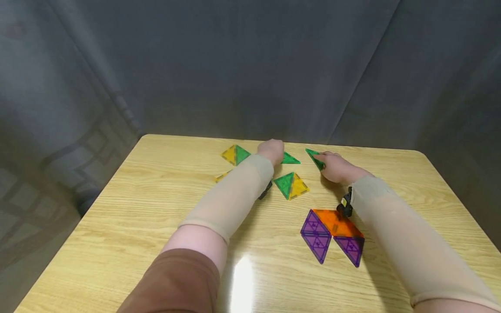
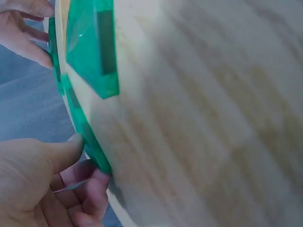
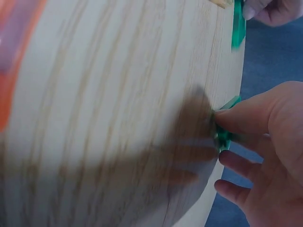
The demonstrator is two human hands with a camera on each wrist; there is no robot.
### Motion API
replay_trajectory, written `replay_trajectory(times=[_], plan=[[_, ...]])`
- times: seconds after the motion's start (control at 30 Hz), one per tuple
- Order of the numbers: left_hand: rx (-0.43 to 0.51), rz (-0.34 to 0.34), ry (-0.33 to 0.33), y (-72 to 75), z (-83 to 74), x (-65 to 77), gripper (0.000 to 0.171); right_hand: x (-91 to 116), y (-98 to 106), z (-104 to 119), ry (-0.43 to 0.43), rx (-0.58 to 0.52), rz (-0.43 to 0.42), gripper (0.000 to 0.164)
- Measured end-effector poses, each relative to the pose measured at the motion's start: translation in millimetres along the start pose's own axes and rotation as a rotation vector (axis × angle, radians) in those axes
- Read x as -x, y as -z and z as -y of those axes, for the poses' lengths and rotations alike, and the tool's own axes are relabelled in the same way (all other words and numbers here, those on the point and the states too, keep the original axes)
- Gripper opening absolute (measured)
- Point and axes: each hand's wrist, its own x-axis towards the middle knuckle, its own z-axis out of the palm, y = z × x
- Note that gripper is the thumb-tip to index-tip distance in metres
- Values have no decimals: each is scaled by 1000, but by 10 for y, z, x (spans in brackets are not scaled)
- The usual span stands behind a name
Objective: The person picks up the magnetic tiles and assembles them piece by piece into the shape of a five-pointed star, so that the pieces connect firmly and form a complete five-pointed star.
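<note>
Green triangular tile [image 1: 311, 154] pinched in right grip [image 1: 337, 167], looks tilted. Second green triangle [image 1: 290, 159] pinched in left grip [image 1: 271, 151]. Green-and-yellow tile pair [image 1: 287, 184] between grips, nearer wearer. Advice: hold rims, level tilt, avoid bumping pair.

A translucent green triangle [image 1: 289, 159] sits left of a tilted green triangle [image 1: 314, 157].

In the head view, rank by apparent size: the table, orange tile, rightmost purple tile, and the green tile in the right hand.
1. Table
2. Orange tile
3. Rightmost purple tile
4. Green tile in the right hand, judging by what shows; part is hidden.
</note>
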Motion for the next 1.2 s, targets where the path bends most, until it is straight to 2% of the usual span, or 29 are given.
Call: replay_trajectory(times=[0.07, 0.2, 0.27, 0.3, 0.37, 0.47, 0.53, 0.6, 0.73, 0.87, 0.97, 1.2], plan=[[64, 14, 12, -33, 13, -11, 29, 14, 7, 11, 6, -4, -2, 60], [384, 121, 22, -77, 42, -4, 29, 44, 15, 47, 32, -42, -1, 59], [462, 139, 20, -64, 67, 21, 29, 49, 1, 60, 46, -78, 1, 59], [453, 122, -5, -47, 82, 46, 28, 53, -4, 62, 54, -94, 1, 58], [341, 58, -95, 8, 122, 105, 26, 67, -3, 56, 66, -123, -2, 58], [84, -35, -281, 100, 207, 210, 32, 118, 35, 28, 95, -114, -13, 54], [-51, -27, -397, 143, 269, 286, 40, 166, 60, 7, 113, -87, -13, 51], [-183, 17, -467, 144, 325, 345, 51, 212, 68, -14, 131, -46, -1, 50], [-356, 103, -500, 47, 391, 397, 61, 269, 38, -4, 155, -16, 20, 51], [-393, 99, -460, -63, 394, 385, 61, 247, 0, 74, 156, -19, 12, 52], [-363, 95, -431, -96, 383, 371, 62, 198, -29, 162, 120, -36, 8, 53], [-115, 201, -359, -72, 392, 386, 80, 81, -129, 310, 82, -94, -8, 51]])
